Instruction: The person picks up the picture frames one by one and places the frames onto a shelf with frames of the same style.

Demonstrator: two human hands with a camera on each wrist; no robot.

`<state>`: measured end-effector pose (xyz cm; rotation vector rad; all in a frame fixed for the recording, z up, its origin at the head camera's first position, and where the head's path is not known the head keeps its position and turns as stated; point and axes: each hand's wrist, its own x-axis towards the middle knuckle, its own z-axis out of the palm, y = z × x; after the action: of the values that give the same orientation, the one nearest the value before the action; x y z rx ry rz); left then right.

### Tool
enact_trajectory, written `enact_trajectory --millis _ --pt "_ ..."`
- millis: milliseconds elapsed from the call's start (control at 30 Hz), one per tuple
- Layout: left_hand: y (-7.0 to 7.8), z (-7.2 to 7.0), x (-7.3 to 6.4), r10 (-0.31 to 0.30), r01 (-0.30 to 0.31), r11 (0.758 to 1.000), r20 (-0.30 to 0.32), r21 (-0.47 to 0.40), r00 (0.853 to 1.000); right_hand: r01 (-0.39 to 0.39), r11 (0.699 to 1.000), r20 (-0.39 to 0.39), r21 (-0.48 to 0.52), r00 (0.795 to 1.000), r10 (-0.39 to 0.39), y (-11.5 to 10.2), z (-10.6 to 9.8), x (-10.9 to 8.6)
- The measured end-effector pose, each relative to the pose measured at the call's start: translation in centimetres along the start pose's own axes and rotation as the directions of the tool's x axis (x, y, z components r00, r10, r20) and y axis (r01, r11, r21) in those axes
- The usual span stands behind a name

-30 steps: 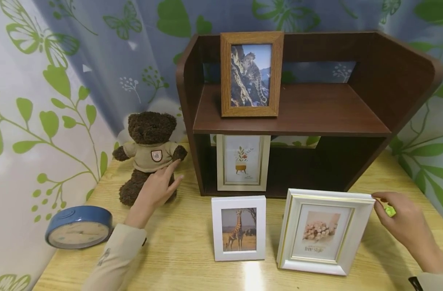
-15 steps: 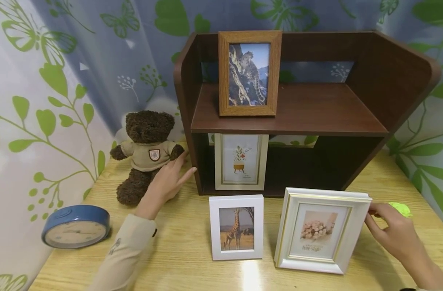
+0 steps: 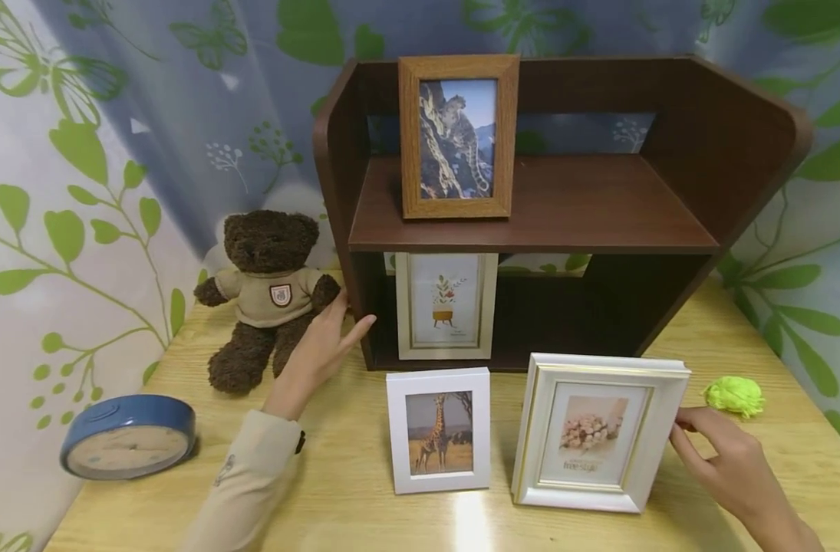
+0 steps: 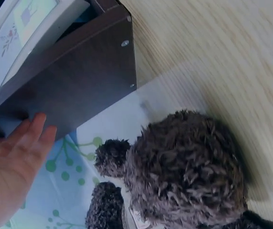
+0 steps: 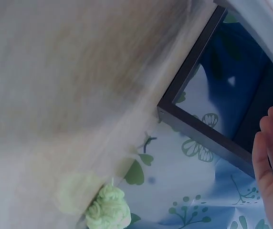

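My left hand (image 3: 317, 346) reaches between the brown teddy bear (image 3: 271, 299) and the dark brown shelf (image 3: 533, 249). Its fingers are extended, fingertips at the shelf's left side panel; in the left wrist view they appear against that panel. Near the right edge of the large cream picture frame (image 3: 540, 487) is my right hand (image 3: 730, 464), its fingertips partly hidden by the frame. The right wrist view has those fingers fairly straight, with nothing visible in the palm. A white giraffe picture frame (image 3: 403, 460) stands upright left of the cream frame.
On the shelf's upper level stands a wooden frame (image 3: 410, 138); a plant-picture frame (image 3: 404, 322) stands on the lower level. A blue clock (image 3: 133, 410) sits at the left. Right of the cream frame lies a bright green yarn-like bundle (image 3: 735, 395).
My left hand has moved right, from the bear's arm to the shelf's side. The right hand has slid down the cream frame's edge, uncovering the green bundle. The view has shifted slightly.
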<state>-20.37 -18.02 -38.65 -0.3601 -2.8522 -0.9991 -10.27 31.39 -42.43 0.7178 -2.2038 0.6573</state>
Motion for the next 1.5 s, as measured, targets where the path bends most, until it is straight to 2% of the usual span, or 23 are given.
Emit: enact_trajectory --millis 100,167,267,333,467,533,600,733,800,900,1100,1300,1400,1500 --pt "-0.2 -0.1 -0.2 -0.024 0.023 0.999 -0.012 -0.047 1.0 -0.003 1.0 0.014 0.026 1.0 0.002 -0.4 0.4 -0.2" --pt "-0.2 -0.1 -0.4 -0.022 0.019 0.997 -0.044 -0.076 0.999 -0.014 0.999 0.028 0.049 1.0 0.013 -0.6 0.5 -0.5" --pt "-0.1 0.1 -0.5 0.012 -0.031 0.99 -0.137 -0.137 0.99 -0.027 0.996 0.05 0.088 0.999 0.022 -0.8 0.5 -0.9" --pt "0.1 0.2 -0.6 0.034 -0.072 0.981 -0.208 -0.179 0.978 -0.04 0.992 0.068 0.116 0.997 0.032 -0.9 0.4 -1.2" --pt "0.3 0.5 -0.5 0.107 -0.186 0.96 -0.342 -0.207 0.934 -0.11 0.983 0.096 0.15 0.991 0.096 -1.4 0.2 -1.7" --pt "0.4 0.7 -0.4 0.148 -0.237 0.954 -0.399 -0.184 0.905 -0.147 0.976 0.102 0.159 0.986 0.132 -1.6 0.3 -1.9" --pt "0.4 0.8 -0.3 0.191 -0.284 0.948 -0.456 -0.144 0.869 -0.192 0.969 0.111 0.156 0.978 0.176 -1.9 0.4 -2.0" --pt "0.4 1.1 -0.4 0.236 -0.327 0.942 -0.537 -0.079 0.81 -0.257 0.951 0.135 0.174 0.963 0.235 -2.4 0.7 -2.1" --pt "0.4 1.2 -0.5 0.233 -0.327 0.943 -0.562 -0.07 0.794 -0.305 0.933 0.155 0.191 0.948 0.278 -2.7 0.8 -2.1" --pt "0.5 1.2 -0.6 0.201 -0.309 0.947 -0.579 -0.093 0.79 -0.384 0.896 0.194 0.221 0.918 0.346 -3.1 0.9 -2.1" --pt "0.6 1.2 -0.6 0.143 -0.287 0.943 -0.571 -0.17 0.808 -0.502 0.82 0.261 0.275 0.86 0.439 -3.7 0.9 -2.1" --pt "0.7 1.4 -0.4 0.086 -0.268 0.931 -0.567 -0.246 0.819 -0.566 0.765 0.284 0.307 0.822 0.494 -3.7 0.8 -2.2" --pt "0.9 1.6 -0.4 0.055 -0.262 0.919 -0.564 -0.294 0.824 -0.585 0.747 0.285 0.317 0.809 0.513 -3.7 0.8 -2.2" --pt "0.9 1.8 -0.4 0.042 -0.266 0.91 -0.565 -0.319 0.824 -0.606 0.715 0.283 0.348 0.795 0.536 -3.7 0.6 -2.3"
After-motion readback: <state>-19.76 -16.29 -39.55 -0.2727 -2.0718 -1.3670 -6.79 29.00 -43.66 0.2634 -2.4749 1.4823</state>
